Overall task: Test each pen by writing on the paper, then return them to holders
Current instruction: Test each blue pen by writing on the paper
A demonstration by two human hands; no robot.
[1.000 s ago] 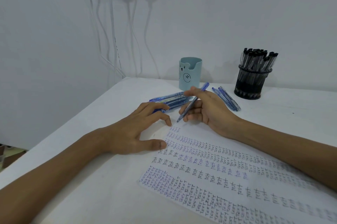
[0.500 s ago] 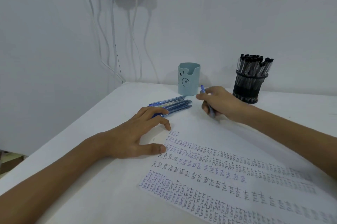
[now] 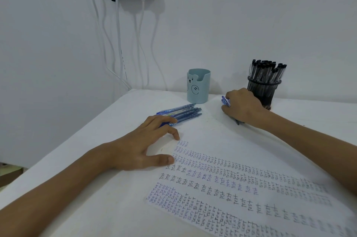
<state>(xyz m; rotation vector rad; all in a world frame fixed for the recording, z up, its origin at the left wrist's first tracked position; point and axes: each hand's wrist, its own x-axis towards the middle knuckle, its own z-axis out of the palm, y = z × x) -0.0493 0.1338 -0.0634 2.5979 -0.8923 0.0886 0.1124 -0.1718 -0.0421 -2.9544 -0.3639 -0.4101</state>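
Head view: right hand [image 3: 241, 105] curled round slim blue plastic pens [image 3: 225, 100] on the white table [image 3: 92, 194], just beside the black mesh holder [image 3: 266, 92].
Left hand [image 3: 143, 146] lies with fingers spread, thumb pinning the white written-on paper [image 3: 212, 155]. Likely slip, being so near: blue pens dropped among its black pens [image 3: 267, 71], not into the pale blue bear cup [image 3: 198, 86].

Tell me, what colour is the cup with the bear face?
Light blue; the bear cup shows best in the head view.
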